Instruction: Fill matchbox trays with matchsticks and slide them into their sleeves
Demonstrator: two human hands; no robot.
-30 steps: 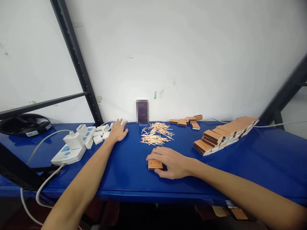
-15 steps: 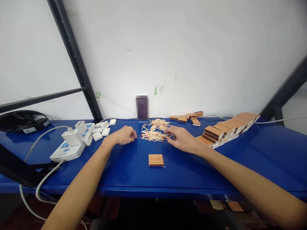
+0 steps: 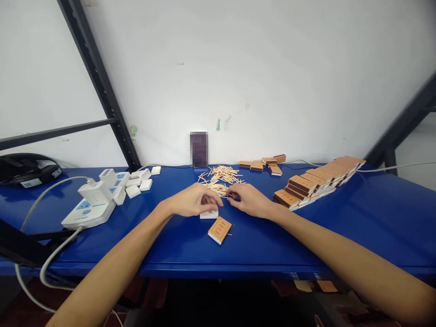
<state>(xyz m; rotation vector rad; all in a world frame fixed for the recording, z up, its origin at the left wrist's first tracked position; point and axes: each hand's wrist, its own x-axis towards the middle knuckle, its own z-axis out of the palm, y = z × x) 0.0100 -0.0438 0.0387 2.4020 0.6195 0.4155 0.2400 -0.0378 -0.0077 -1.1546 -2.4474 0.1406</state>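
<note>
My left hand (image 3: 197, 200) is over a small white matchbox tray (image 3: 208, 215); its curved fingers and thumb are apart. The hand hides part of the tray. Close to it on the right, my right hand (image 3: 248, 200) has its fingertips pinched at the near edge of a loose pile of red-tipped matches (image 3: 223, 175), and a match end seems to stick out from them. Nearer to me a tan matchbox (image 3: 220, 230) lies at a slant, with a single match beside it.
Stacked matchboxes (image 3: 316, 179) stand in a row on the right of the blue table (image 3: 279, 247). Several more matchboxes (image 3: 262, 163) lie by the wall. To the left are white trays (image 3: 139, 181), a power strip (image 3: 90, 213) with cables and a black headset (image 3: 29, 171).
My left hand has moved right and nearer, and a white tray now shows beneath it. The tan matchbox has turned. My right hand has shifted slightly left along the matches.
</note>
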